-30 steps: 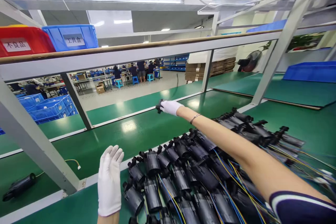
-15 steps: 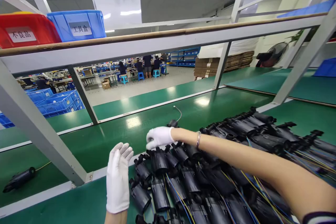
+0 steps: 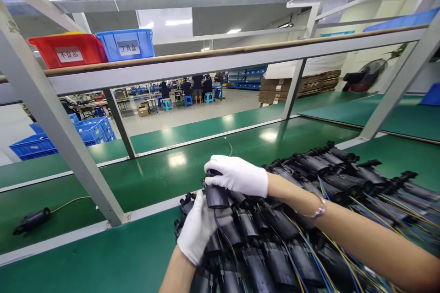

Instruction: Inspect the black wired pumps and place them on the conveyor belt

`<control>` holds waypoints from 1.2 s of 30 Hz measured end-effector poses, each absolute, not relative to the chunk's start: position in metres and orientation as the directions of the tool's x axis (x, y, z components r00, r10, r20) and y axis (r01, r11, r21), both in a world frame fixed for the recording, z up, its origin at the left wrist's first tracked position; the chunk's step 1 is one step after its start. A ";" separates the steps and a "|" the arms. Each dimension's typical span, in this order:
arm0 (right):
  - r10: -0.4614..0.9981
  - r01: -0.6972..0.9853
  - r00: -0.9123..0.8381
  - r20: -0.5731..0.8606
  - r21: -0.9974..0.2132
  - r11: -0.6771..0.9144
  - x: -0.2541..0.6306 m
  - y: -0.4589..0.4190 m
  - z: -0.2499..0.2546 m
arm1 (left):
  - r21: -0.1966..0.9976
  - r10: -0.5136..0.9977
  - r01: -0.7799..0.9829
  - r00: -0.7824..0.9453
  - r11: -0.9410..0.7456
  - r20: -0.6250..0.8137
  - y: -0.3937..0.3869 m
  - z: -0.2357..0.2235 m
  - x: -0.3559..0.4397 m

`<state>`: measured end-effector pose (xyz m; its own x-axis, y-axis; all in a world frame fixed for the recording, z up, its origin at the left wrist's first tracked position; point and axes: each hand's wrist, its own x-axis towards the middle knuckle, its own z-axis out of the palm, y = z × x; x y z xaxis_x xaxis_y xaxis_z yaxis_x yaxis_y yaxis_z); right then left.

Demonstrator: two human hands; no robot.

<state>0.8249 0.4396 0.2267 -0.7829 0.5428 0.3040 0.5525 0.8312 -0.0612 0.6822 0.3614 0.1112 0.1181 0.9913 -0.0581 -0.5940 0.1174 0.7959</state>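
Observation:
My right hand (image 3: 235,176), in a white glove, grips a black cylindrical motor-like unit (image 3: 217,197) from above, its fingers wrapped round the top end. Blue and yellow wires trail down from this unit. Just below and to the left is my gloved left hand (image 3: 197,229), thumb raised and fingers apart beneath the unit, slightly blurred; whether it touches the unit or its wires I cannot tell. Under both hands, rows of similar black units (image 3: 275,261) lie packed together on the green bench, many with coloured wires.
A single black unit (image 3: 32,220) with a yellow wire lies on the green belt at left, behind a slanted grey post (image 3: 75,146). Red (image 3: 68,52) and blue (image 3: 127,46) bins stand on the overhead shelf. People work in the background.
My right hand has come back from the far edge of the rows and now holds a black unit upright. My left hand has moved right, towards it. The view has shifted slightly.

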 end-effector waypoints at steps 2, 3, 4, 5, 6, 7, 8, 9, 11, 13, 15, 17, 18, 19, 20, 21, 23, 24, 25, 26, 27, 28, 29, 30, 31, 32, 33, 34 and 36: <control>0.536 0.544 -0.770 0.347 -0.083 0.835 0.831 0.414 0.236 | 0.770 0.955 -0.595 0.289 0.230 -0.061 0.350 0.114 0.694; 0.527 0.525 -0.763 0.375 -0.117 0.843 0.835 0.401 0.240 | 0.751 0.937 -0.608 0.349 0.256 -0.037 0.344 0.115 0.698; 0.515 0.492 -0.752 0.410 -0.170 0.854 0.839 0.390 0.242 | 0.731 0.919 -0.628 0.394 0.268 0.001 0.339 0.116 0.702; 0.507 0.449 -0.734 0.452 -0.237 0.861 0.843 0.379 0.244 | 0.707 0.905 -0.652 0.424 0.273 0.042 0.334 0.116 0.704; 0.505 0.402 -0.707 0.495 -0.307 0.863 0.847 0.370 0.245 | 0.684 0.895 -0.676 0.440 0.275 0.076 0.330 0.115 0.706; 0.508 0.358 -0.675 0.535 -0.365 0.859 0.852 0.362 0.245 | 0.667 0.888 -0.692 0.449 0.275 0.100 0.327 0.114 0.708; 0.516 0.331 -0.643 0.566 -0.403 0.853 0.857 0.355 0.245 | 0.657 0.879 -0.700 0.463 0.281 0.118 0.325 0.113 0.709; 0.526 0.327 -0.614 0.588 -0.418 0.848 0.862 0.350 0.244 | 0.651 0.867 -0.703 0.479 0.286 0.137 0.324 0.111 0.711; 0.535 0.334 -0.567 0.626 -0.420 0.844 0.870 0.341 0.240 | 0.648 0.845 -0.711 0.499 0.273 0.192 0.323 0.109 0.713; 0.543 0.337 -0.538 0.644 -0.426 0.840 0.878 0.336 0.236 | 0.643 0.828 -0.725 0.503 0.247 0.249 0.324 0.108 0.714; 0.568 0.349 -0.515 0.642 -0.448 0.823 0.884 0.331 0.232 | 0.636 0.819 -0.735 0.502 0.236 0.277 0.324 0.106 0.715; 0.601 0.371 -0.495 0.627 -0.473 0.799 0.889 0.328 0.229 | 0.640 0.816 -0.734 0.503 0.229 0.284 0.323 0.105 0.714; 0.617 0.381 -0.487 0.619 -0.485 0.787 0.892 0.326 0.228 | 0.647 0.816 -0.728 0.504 0.227 0.281 0.322 0.105 0.713; 0.632 0.389 -0.478 0.610 -0.497 0.775 0.893 0.325 0.227 | 0.662 0.820 -0.716 0.504 0.220 0.273 0.321 0.107 0.711; 0.648 0.397 -0.470 0.600 -0.512 0.762 0.895 0.324 0.226 | 0.695 0.833 -0.693 0.489 0.189 0.261 0.319 0.109 0.709; 0.663 0.403 -0.465 0.587 -0.526 0.749 0.896 0.323 0.225 | 0.737 0.855 -0.662 0.453 0.134 0.252 0.317 0.112 0.707; 0.694 0.418 -0.463 0.552 -0.555 0.720 0.898 0.321 0.221 | 0.817 0.905 -0.577 0.347 -0.001 0.246 0.313 0.121 0.703; 0.706 0.422 -0.467 0.532 -0.568 0.707 0.899 0.320 0.218 | 0.851 0.929 -0.516 0.263 -0.092 0.259 0.312 0.125 0.702; 0.713 0.421 -0.480 0.512 -0.578 0.699 0.899 0.319 0.214 | 0.879 0.944 -0.438 0.168 -0.187 0.285 0.311 0.128 0.701; 0.712 0.416 -0.496 0.496 -0.584 0.697 0.900 0.318 0.209 | 0.897 0.944 -0.344 0.074 -0.279 0.322 0.311 0.130 0.701; 0.709 0.412 -0.510 0.488 -0.585 0.699 0.900 0.317 0.204 | 0.899 0.927 -0.236 -0.018 -0.368 0.375 0.312 0.131 0.701; 0.704 0.409 -0.518 0.486 -0.582 0.703 0.900 0.317 0.198 | 0.885 0.890 -0.107 -0.099 -0.454 0.445 0.313 0.130 0.702; 0.699 0.406 -0.521 0.490 -0.578 0.708 0.900 0.317 0.192 | 0.851 0.839 0.015 -0.156 -0.526 0.521 0.315 0.128 0.702; 0.697 0.404 -0.518 0.496 -0.576 0.710 0.900 0.317 0.187 | 0.806 0.786 0.106 -0.177 -0.583 0.592 0.317 0.126 0.703; 0.696 0.400 -0.513 0.502 -0.578 0.711 0.899 0.317 0.183 | 0.755 0.735 0.173 -0.172 -0.633 0.656 0.318 0.124 0.703; 0.698 0.393 -0.509 0.503 -0.586 0.709 0.899 0.318 0.180 | 0.706 0.690 0.219 -0.156 -0.673 0.707 0.320 0.122 0.702; 0.698 0.381 -0.510 0.502 -0.596 0.707 0.899 0.318 0.177 | 0.667 0.658 0.246 -0.131 -0.703 0.742 0.321 0.121 0.702; 0.698 0.369 -0.511 0.501 -0.606 0.705 0.899 0.318 0.176 | 0.641 0.638 0.258 -0.107 -0.723 0.762 0.321 0.120 0.701; 0.704 0.354 -0.508 0.496 -0.625 0.696 0.899 0.319 0.175 | 0.619 0.622 0.264 -0.085 -0.739 0.778 0.321 0.120 0.701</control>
